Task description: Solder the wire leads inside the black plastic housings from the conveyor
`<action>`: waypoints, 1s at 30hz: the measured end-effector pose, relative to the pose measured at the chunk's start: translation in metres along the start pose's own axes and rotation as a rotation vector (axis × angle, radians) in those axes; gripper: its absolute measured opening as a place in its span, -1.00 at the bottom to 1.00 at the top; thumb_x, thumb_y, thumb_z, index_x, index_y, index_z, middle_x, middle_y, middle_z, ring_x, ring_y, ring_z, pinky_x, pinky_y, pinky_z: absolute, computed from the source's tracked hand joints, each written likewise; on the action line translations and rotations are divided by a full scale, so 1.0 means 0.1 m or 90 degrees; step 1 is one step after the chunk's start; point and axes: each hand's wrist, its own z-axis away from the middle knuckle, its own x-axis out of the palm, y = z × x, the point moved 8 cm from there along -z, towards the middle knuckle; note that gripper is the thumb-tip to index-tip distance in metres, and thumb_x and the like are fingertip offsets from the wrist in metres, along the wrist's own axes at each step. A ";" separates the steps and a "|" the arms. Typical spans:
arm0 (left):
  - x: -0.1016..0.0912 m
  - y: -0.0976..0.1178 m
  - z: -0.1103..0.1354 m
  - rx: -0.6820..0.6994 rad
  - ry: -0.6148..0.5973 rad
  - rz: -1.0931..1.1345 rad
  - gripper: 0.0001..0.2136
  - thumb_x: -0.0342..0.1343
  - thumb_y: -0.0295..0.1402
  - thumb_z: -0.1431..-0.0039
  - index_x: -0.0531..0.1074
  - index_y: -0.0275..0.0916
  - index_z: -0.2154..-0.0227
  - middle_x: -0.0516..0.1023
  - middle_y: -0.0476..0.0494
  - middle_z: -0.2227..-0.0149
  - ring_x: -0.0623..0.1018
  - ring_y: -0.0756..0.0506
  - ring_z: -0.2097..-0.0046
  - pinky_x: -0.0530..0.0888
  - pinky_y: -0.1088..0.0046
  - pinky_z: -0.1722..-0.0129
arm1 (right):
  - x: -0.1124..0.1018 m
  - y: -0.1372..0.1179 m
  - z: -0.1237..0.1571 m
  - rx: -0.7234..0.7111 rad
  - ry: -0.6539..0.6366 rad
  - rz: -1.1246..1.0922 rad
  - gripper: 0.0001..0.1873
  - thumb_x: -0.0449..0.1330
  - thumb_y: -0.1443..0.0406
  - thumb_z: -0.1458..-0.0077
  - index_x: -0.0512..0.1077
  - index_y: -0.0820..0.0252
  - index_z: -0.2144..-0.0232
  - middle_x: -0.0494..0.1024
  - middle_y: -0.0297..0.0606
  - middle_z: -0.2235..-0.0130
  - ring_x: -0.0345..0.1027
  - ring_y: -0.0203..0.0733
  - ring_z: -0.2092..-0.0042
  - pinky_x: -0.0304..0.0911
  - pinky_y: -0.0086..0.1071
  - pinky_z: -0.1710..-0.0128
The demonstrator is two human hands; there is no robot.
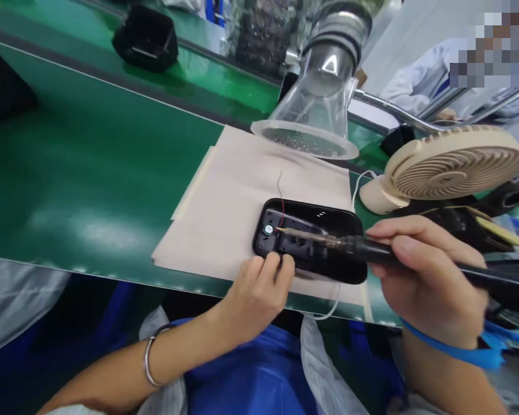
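Note:
My right hand (432, 276) grips the black handle of a soldering iron (363, 249). The iron's tip lies beside a small round silver part (269, 230) in a black plastic shell (341, 265). A thin red wire (282, 207) rises from near the tip, over the shell's far edge. Curled fingers of my left hand (263, 288) press at the shell's near edge; their tips are partly hidden. Under the shell lies a pale sheet (225, 207) on the green bench.
A clear fume-extraction hood (315, 127) hangs just beyond the shell. To the right stands a beige fan (450, 173). A black bin (146, 39) sits at the back left of the green bench (90, 161). Another person's white sleeve (424, 72) shows at the upper right.

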 end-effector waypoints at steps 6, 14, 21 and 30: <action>-0.04 -0.04 -0.04 -0.096 0.016 -0.128 -0.51 0.02 0.00 -0.17 0.45 -0.40 0.15 0.48 -0.40 0.09 0.39 -0.23 0.21 0.25 0.31 0.33 | 0.05 -0.04 0.03 -0.094 0.002 0.300 -0.81 0.10 0.33 -0.09 0.50 0.07 0.47 0.34 -0.40 0.66 0.19 -0.39 0.62 0.06 -0.43 0.65; 0.18 -0.20 -0.07 -0.159 -0.104 -0.122 -0.30 0.22 0.16 0.19 0.43 -0.19 0.02 0.41 -0.48 -0.01 0.38 -0.36 0.12 0.20 0.26 0.27 | 0.24 -0.02 -0.08 -0.095 -0.031 0.360 -0.80 0.07 0.42 -0.06 0.43 0.15 0.53 0.31 -0.49 0.67 0.17 -0.43 0.63 0.11 -0.54 0.65; 0.25 -0.22 -0.08 -0.170 -0.149 -0.118 -0.33 0.17 0.15 0.10 0.41 -0.21 0.01 0.39 -0.44 -0.03 0.37 -0.36 0.09 0.20 0.24 0.24 | 0.25 0.03 -0.11 -0.063 -0.037 0.365 -0.79 0.06 0.44 -0.05 0.42 0.16 0.53 0.30 -0.50 0.67 0.18 -0.44 0.62 0.10 -0.54 0.63; 0.24 -0.20 -0.09 -0.151 -0.133 -0.148 -0.37 0.04 0.17 -0.02 0.41 -0.23 0.01 0.42 -0.37 0.00 0.39 -0.31 0.12 0.22 0.25 0.26 | 0.30 0.06 -0.16 -0.041 -0.055 0.375 -0.79 0.05 0.45 -0.06 0.39 0.16 0.55 0.28 -0.50 0.67 0.14 -0.45 0.63 0.04 -0.55 0.67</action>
